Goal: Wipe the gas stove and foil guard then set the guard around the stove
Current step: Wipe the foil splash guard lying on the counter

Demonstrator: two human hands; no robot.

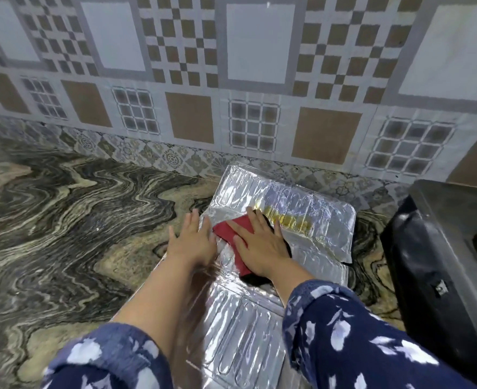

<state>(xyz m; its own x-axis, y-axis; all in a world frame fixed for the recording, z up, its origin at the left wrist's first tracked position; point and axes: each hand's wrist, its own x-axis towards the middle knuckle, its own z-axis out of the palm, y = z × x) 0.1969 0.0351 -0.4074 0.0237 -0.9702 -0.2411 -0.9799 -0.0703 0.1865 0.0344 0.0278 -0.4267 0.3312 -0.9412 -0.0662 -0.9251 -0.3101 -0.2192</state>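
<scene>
**Q:** Silver foil fills the middle of the head view. How is it lying, and where are you against it?

**A:** Your foil guard [288,209] lies flat on the marbled stone counter [63,220], unfolded in panels that run from your body out to the tiled wall [231,80]. Its far end touches the foot of that wall. A yellow-brown greasy patch [285,219] stains the far panel.

**Q:** What are your hands doing on the guard?

**A:** Your right hand [259,245] is pressed palm down on a red cloth [231,230], fingers spread flat and not curled round anything. The cloth sits on the guard's middle section, just short of the greasy patch. A dark part of the cloth shows under your wrist. Your left hand [194,242] lies flat too, fingers straight and together, resting on the guard's left edge where foil meets counter. It holds nothing. The two hands are just beside each other, with the cloth's corner between them.

**Q:** And the stove?

**A:** Your gas stove [439,248] stands to the right of the guard, black and glossy, cut off by the picture's edge. It is near the guard but apart from it, with a strip of counter between them. The guard is not around the stove.

**Q:** Anything else near the guard?

**A:** Your sleeves [358,332], dark blue with pale leaf shapes, cover both forearms at the near end of the guard, the left one pushed up further.
</scene>
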